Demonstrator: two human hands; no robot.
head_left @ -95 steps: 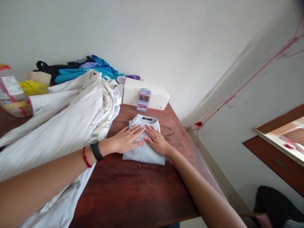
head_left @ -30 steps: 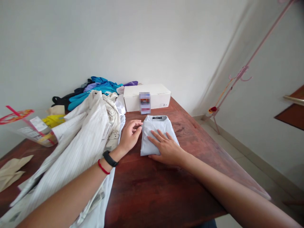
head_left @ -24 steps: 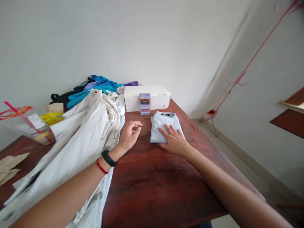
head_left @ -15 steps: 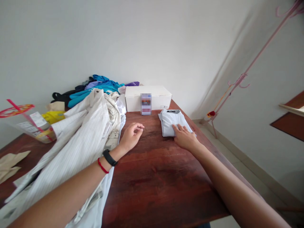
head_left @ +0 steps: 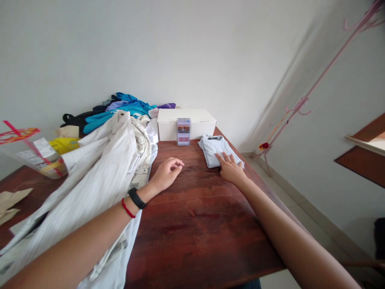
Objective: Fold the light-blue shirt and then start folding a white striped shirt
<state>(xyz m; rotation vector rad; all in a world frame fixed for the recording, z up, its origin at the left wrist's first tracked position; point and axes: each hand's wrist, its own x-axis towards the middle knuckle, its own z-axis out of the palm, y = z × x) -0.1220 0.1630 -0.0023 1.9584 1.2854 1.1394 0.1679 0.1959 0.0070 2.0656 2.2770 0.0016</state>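
Note:
A folded light grey shirt (head_left: 210,150) lies toward the table's right side, its collar with a dark label facing the wall. My right hand (head_left: 231,166) rests on its near right part, fingers spread flat on the cloth. To the left, my left hand (head_left: 167,173) hovers over or rests on the wood; which, I cannot tell. Its fingers are loosely curled, the thumb a little apart, and nothing is in them. Beside my left forearm is a pile of light garments, with a white striped shirt (head_left: 99,160) on top.
A white box (head_left: 198,120) stands by the wall behind a small blurred packet (head_left: 183,136). Blue and dark clothes (head_left: 129,106) are heaped at the back left. A plastic cup with a straw (head_left: 45,160) leans at left. Beyond the right edge of the table (head_left: 195,233) is a pink rack (head_left: 325,76).
The grey shirt has shifted slightly away and turned a little, with my right hand still flat on it. My left hand keeps nearly the same place. The view has moved slightly.

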